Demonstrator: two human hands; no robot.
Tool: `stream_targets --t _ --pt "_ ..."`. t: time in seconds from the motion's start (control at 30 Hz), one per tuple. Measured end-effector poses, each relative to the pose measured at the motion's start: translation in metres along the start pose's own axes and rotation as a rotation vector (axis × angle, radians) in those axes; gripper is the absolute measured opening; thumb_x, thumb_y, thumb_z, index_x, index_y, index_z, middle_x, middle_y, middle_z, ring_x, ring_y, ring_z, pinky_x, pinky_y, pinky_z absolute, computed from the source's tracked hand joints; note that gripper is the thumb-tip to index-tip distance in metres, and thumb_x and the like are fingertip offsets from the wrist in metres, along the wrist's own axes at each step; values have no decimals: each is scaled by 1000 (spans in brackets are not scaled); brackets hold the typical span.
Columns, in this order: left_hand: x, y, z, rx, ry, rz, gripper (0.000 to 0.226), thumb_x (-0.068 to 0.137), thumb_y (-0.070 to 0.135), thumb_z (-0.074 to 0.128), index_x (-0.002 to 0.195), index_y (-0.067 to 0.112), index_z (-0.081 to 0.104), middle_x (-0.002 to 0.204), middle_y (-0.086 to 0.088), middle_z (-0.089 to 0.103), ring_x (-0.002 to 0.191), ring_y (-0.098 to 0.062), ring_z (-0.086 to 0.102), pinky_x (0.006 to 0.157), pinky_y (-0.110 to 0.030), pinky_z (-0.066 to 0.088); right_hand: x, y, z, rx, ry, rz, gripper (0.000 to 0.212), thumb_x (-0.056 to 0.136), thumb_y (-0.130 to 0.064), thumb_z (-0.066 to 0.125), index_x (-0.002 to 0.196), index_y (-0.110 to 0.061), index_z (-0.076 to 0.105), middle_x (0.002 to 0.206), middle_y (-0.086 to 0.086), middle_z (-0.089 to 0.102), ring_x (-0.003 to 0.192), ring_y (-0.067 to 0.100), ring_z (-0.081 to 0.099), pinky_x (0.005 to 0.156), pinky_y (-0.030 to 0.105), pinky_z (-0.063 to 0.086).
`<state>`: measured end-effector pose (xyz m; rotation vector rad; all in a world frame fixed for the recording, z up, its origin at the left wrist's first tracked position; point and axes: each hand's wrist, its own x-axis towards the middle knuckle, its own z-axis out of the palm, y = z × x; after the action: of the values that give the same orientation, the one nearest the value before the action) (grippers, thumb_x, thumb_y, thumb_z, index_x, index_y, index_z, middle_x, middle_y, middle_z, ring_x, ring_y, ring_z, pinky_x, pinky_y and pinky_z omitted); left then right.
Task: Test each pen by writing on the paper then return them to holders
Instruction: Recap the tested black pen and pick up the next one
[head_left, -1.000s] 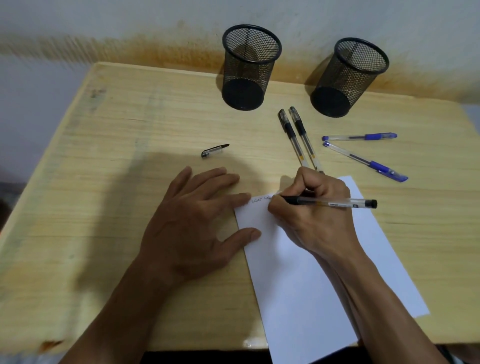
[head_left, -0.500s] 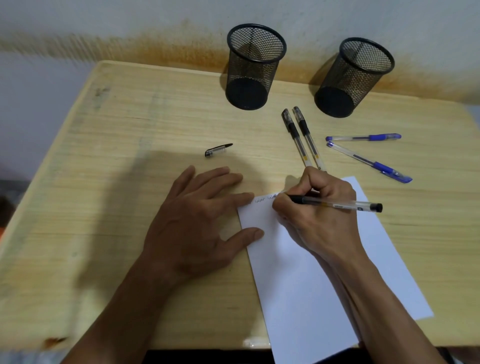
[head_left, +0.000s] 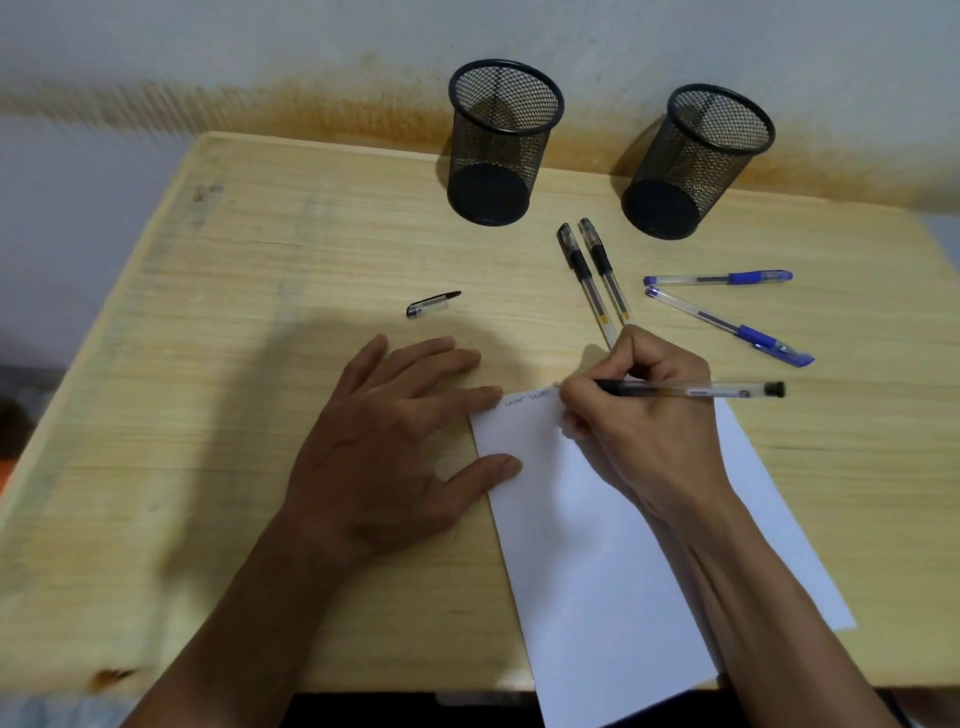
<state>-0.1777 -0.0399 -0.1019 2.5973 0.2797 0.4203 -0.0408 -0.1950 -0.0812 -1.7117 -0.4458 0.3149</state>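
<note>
My right hand (head_left: 644, 431) grips an uncapped black pen (head_left: 691, 388), its tip on the top edge of the white paper (head_left: 587, 561), where a short line of writing shows. My left hand (head_left: 384, 452) lies flat, fingers spread, pressing the paper's left edge and top corner. The pen's cap (head_left: 432, 304) lies on the table above my left hand. Two capped black pens (head_left: 592, 275) lie side by side beyond my right hand. Two blue pens (head_left: 727, 306) lie to the right. Two black mesh holders, left (head_left: 501, 140) and right (head_left: 696, 161), stand empty at the back.
The wooden table (head_left: 208, 364) stands against a stained wall. The paper hangs over the table's near edge. Bare wood stretches across the left half of the table.
My right hand has shifted slightly right along the top of the paper as the written line grew. My left hand has kept its place on the paper.
</note>
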Motion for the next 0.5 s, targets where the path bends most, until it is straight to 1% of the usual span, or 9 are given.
stream_targets --t 0.03,0.1,0.17,0.23,0.33,0.37,0.43,0.5 --pt "0 0 0 6 1 4 57 77 69 60 119 33 70 139 9 58 138 -9 44 116 -52 29 2 -1 -2 110 -5 40 23 74 25 60 65 12 43 57 35 51 41 31 52 44 33 45" --pt "1 0 1 11 2 8 56 76 69 61 119 33 69 139 9 59 137 -10 45 116 -53 29 4 -2 -5 273 -5 105 28 76 30 55 65 7 43 53 28 47 39 23 51 46 28 45" --pt "1 1 0 31 2 14 57 77 70 59 120 34 69 139 9 58 137 -10 45 116 -53 29 3 -5 -7 334 -6 136 27 78 31 54 67 8 45 55 20 48 39 19 51 45 27 44" --pt "1 0 0 42 -6 15 58 77 71 57 120 35 68 139 9 58 137 -10 45 116 -53 30 4 -8 -6 372 -6 161 23 80 30 53 69 11 45 56 19 50 39 17 51 44 26 44" --pt "1 1 1 51 20 29 57 75 72 59 118 35 69 137 9 60 134 -11 49 115 -55 31 1 -21 -11 492 29 211 28 84 26 54 71 1 51 59 19 54 41 16 50 44 23 47" --pt "2 1 1 45 30 29 56 74 71 61 116 35 69 136 9 61 133 -11 50 114 -55 32 -1 -25 -15 521 54 214 26 85 24 56 74 0 54 61 19 54 42 16 50 44 22 48" --pt "2 1 2 63 52 40 57 74 71 64 116 33 70 134 7 63 131 -12 52 112 -56 34 -8 -31 -24 487 93 189 18 84 19 63 81 2 59 61 19 56 43 15 52 45 22 49" --pt "1 1 5 91 96 59 59 78 71 62 116 27 72 130 4 66 128 -14 56 109 -56 38 -17 -33 -37 385 101 143 15 83 14 69 81 2 59 61 16 62 45 15 56 49 23 50"
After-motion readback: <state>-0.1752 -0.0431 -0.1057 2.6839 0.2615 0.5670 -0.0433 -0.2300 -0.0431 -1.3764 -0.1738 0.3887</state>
